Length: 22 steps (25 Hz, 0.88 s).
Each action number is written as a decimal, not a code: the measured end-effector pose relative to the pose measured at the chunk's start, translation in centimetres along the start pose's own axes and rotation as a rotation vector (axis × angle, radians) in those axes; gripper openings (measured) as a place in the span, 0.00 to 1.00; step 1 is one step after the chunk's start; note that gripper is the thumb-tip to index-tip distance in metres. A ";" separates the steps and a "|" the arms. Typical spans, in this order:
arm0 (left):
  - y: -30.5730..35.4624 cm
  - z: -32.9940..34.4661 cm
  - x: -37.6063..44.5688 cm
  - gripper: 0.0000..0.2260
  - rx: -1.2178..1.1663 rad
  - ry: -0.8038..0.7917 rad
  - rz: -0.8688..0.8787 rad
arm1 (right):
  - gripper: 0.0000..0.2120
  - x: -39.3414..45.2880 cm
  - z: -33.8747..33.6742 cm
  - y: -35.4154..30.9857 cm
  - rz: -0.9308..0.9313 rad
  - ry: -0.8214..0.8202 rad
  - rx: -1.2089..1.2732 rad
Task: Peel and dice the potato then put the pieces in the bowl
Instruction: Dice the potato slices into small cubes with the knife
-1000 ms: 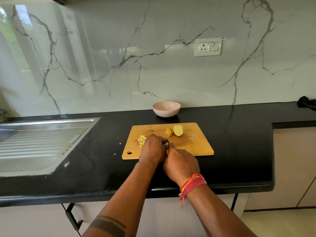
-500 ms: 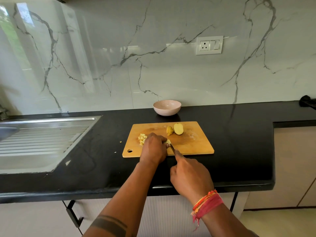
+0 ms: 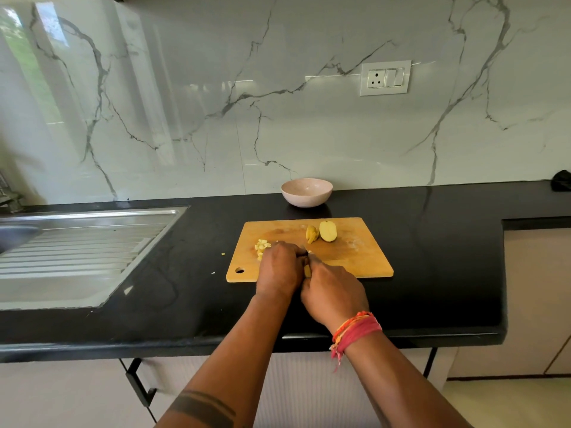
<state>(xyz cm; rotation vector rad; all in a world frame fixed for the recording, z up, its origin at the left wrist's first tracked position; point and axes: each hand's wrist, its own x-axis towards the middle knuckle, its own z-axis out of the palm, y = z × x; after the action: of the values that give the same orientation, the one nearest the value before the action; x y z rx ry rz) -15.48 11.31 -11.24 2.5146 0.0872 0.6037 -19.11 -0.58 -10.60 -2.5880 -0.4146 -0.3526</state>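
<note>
While the left hand (image 3: 281, 267) curls down over a piece of potato (image 3: 307, 270) at the near middle of the cutting board (image 3: 355, 257), the right hand (image 3: 333, 293) sits tight beside it, fingers closed round what looks like a knife (image 3: 304, 251), though only a sliver of blade shows between the two hands. How much potato lies under the left hand cannot be told; just a yellow edge peeks out.

Left of the hands, one small heap of diced pieces (image 3: 262, 244) rests on the board, and a stray bit (image 3: 223, 254) has landed on the black counter (image 3: 185, 273) just off the board's edge. Toward the far side of the board lie two more things: one potato half (image 3: 327, 231), cut face up, and close beside it a curl that appears to be peel (image 3: 312, 233).

One pink bowl (image 3: 306, 192) stands behind the board and seems to hold nothing yet. By my reckoning the task is about midway: peeling looks done, dicing is under way, and the filling of the bowl is not yet begun.
</note>
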 end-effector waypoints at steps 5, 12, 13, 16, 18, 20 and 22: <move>0.3 0.0 0.1 0.07 0.010 -0.005 -0.026 | 0.22 -1.0 -0.6 0.9 -0.039 -0.031 -0.041; 0.3 -0.1 -0.1 0.07 -0.007 0.003 -0.097 | 0.26 -4.0 -1.1 1.7 -0.044 0.039 -0.037; 0.3 -0.2 -0.2 0.07 0.002 0.004 -0.095 | 0.26 -3.8 -1.1 1.6 -0.038 0.043 -0.026; 0.3 -0.2 -0.2 0.06 0.007 0.006 -0.092 | 0.26 -2.9 -1.1 1.0 -0.032 0.035 0.008; 0.3 -0.2 -0.2 0.06 0.000 0.002 -0.096 | 0.25 -2.0 -0.9 0.6 -0.046 0.016 0.002; 0.2 -0.3 -0.1 0.07 -0.002 0.006 -0.096 | 0.21 -1.0 -0.8 0.5 -0.054 -0.008 0.003; 0.3 -0.4 -0.1 0.07 -0.005 0.010 -0.096 | 0.20 -0.3 -0.8 0.3 -0.048 -0.036 0.006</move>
<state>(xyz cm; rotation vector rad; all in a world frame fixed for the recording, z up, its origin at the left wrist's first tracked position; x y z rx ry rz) -15.80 11.22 -10.82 2.4872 0.2084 0.5764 -19.37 -1.33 -10.18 -2.5851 -0.4901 -0.3213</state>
